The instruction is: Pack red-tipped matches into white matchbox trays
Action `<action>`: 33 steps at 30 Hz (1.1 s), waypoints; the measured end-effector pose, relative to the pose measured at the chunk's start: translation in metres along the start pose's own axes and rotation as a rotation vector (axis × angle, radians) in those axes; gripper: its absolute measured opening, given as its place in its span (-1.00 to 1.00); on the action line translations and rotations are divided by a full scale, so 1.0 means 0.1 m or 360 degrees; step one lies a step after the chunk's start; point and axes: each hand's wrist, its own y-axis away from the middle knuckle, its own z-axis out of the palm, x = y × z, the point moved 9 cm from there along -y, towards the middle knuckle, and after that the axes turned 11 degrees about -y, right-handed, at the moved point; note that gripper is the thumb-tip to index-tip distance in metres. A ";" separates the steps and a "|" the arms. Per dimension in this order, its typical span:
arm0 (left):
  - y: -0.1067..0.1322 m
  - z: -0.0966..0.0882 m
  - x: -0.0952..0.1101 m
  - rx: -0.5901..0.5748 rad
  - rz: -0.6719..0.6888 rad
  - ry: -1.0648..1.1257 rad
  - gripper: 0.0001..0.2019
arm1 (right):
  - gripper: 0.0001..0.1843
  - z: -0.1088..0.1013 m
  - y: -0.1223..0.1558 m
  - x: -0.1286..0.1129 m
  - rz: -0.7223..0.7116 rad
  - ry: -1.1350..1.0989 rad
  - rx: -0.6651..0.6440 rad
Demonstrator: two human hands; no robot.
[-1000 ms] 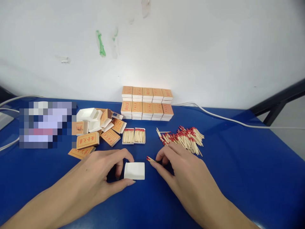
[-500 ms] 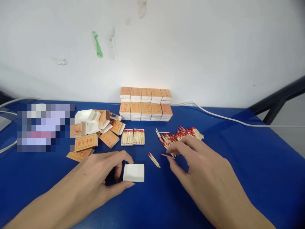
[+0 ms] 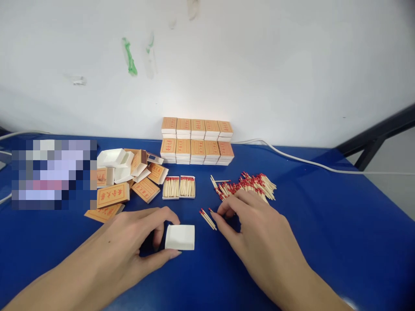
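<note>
An empty white matchbox tray (image 3: 180,237) lies on the blue table, steadied between the thumb and forefinger of my left hand (image 3: 139,242). Just to its right is a small row of red-tipped matches (image 3: 208,219) laid side by side. My right hand (image 3: 256,233) pinches a single match (image 3: 211,211) beside that row; most of this match is hidden by the fingers. Behind the hand spreads a loose heap of matches (image 3: 256,185). Two trays filled with matches, a left one (image 3: 170,188) and a right one (image 3: 187,187), stand beyond the empty tray.
Orange-topped matchboxes (image 3: 197,149) are stacked in rows by the wall. At left is a jumbled pile of box sleeves (image 3: 113,195) and white trays (image 3: 111,157), near a blurred-out object (image 3: 53,170). A white cable (image 3: 301,158) runs along the back right.
My right hand has moved left from the heap, bringing a match next to the small row. My left hand keeps its hold on the white tray.
</note>
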 end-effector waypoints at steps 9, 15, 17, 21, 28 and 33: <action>0.00 0.04 0.00 0.0014 0.0062 0.0015 -0.84 | -0.89 -0.15 -0.21 0.20 0.0239 -0.0238 -0.0036; 0.03 0.09 -0.08 -0.0005 0.0043 -0.0037 -0.83 | -0.93 -0.07 -0.62 0.21 0.0316 0.0119 -0.0208; 0.03 0.08 -0.05 0.0009 0.0074 -0.0042 -0.85 | -0.89 -0.01 -0.71 0.17 0.0306 0.0227 -0.0274; 0.01 0.04 0.03 -0.0010 0.0078 -0.0049 -0.85 | -0.82 0.07 -0.79 0.14 0.0333 0.0272 -0.0331; 0.02 0.01 0.06 0.0078 0.0135 -0.0037 -0.86 | -0.80 0.14 -0.79 0.17 0.0362 0.0127 -0.0340; 0.02 0.02 0.05 0.0047 0.0122 -0.0023 -0.86 | -0.81 0.14 -0.80 0.22 0.0352 -0.0165 -0.0256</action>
